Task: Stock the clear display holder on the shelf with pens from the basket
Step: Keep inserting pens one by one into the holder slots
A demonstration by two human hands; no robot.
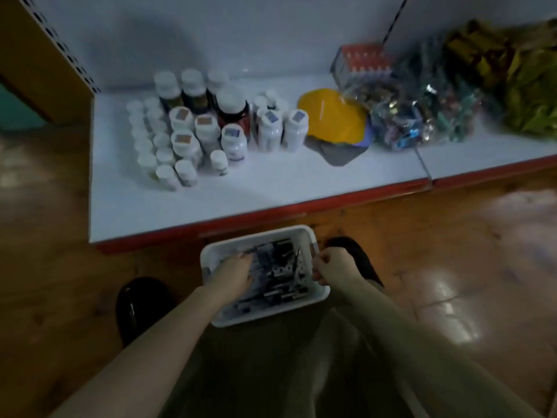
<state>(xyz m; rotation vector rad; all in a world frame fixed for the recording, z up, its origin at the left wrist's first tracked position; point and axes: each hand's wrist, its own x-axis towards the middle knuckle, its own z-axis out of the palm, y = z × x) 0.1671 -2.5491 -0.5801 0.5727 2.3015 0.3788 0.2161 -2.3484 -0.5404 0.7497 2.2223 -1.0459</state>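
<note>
A white plastic basket [229, 242] sits on my lap, just below the shelf's front edge, filled with several dark pens [280, 276]. My left hand [235, 271] reaches into the basket's left side with its fingers down among the pens; blur hides whether it holds one. My right hand [333, 267] grips the basket's right rim with curled fingers. A clear display holder [361, 66] with red-orange contents stands at the back right of the white shelf [271, 188].
Several white-capped bottles [196, 128] crowd the shelf's left half. A yellow disc [331, 119] lies on a grey piece in the middle. Bags of wrapped sweets [422, 116] and green packets [527, 86] fill the right. The floor below is wooden.
</note>
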